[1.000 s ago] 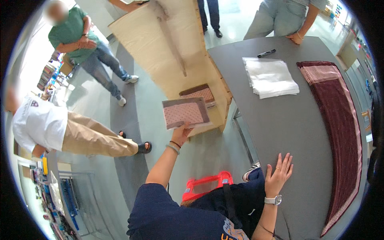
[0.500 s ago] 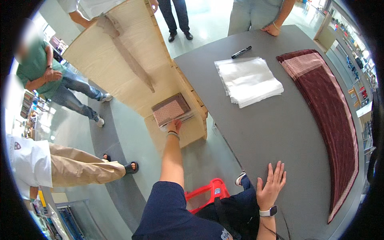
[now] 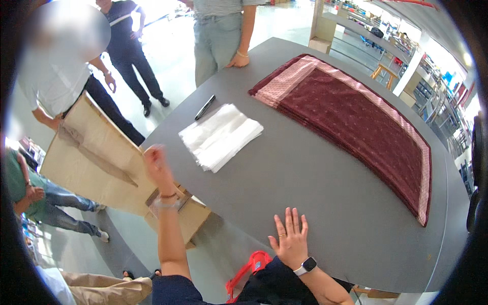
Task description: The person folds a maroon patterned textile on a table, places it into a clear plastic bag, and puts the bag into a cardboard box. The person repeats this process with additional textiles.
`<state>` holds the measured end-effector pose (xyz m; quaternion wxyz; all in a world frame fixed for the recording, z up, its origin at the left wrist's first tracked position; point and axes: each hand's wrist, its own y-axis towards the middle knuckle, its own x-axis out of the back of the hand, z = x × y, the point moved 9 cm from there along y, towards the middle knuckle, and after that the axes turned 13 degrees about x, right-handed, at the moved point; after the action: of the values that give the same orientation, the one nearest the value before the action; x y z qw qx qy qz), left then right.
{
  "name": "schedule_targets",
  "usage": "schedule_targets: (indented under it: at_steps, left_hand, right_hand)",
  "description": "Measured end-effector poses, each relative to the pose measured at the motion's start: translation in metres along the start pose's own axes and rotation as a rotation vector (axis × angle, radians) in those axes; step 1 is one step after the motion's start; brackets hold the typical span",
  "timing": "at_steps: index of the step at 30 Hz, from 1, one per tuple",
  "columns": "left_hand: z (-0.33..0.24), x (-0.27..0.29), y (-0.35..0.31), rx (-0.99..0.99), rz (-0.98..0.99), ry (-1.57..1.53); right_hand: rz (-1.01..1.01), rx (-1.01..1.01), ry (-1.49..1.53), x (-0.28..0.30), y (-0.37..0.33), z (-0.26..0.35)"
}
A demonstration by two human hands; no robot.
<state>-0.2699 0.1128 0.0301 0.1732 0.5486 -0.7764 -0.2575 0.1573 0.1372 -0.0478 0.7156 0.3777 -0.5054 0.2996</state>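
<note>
My left hand (image 3: 158,165) is raised over the table's left edge, near the plastic bags, and motion blurs its fingers. No held thing can be made out there. Flat on the grey table (image 3: 244,193), my right hand (image 3: 291,243) rests with fingers spread, holding nothing. A stack of clear plastic bags (image 3: 221,136) lies ahead of my left hand, with a black marker pen (image 3: 205,107) beyond it. Folded maroon fabric (image 3: 351,127) with a pink patterned border lies across the table's far right. Behind my left wrist, a flat packed piece (image 3: 151,197) is partly hidden.
A pale wooden panel (image 3: 96,157) stands left of the table, above a wooden ledge (image 3: 195,221). A red plastic stool (image 3: 249,274) is beside me. Several people stand around; one person's hand (image 3: 239,60) touches the far table edge. Shelving (image 3: 376,40) fills the background.
My left hand has left the flat packed piece on the wooden ledge and come up toward the table. My right hand stays flat on the table. The view has swung right.
</note>
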Motion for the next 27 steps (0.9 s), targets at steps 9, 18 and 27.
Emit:
schedule_targets:
  at_steps: [9,18,27]
  left_hand:
    - [0.130,-0.373,0.059,0.213,0.467,0.616]
    - [0.148,-0.440,0.054,0.284,0.446,0.917]
    - [0.060,-0.428,0.082,0.020,0.208,0.512]
  right_hand:
    - [-0.023,0.001,0.142,0.001,0.001,0.008]
    - [-0.070,-0.066,0.117,0.011,0.019,0.007]
    - [-0.116,-0.050,0.127,0.015,0.017,0.005]
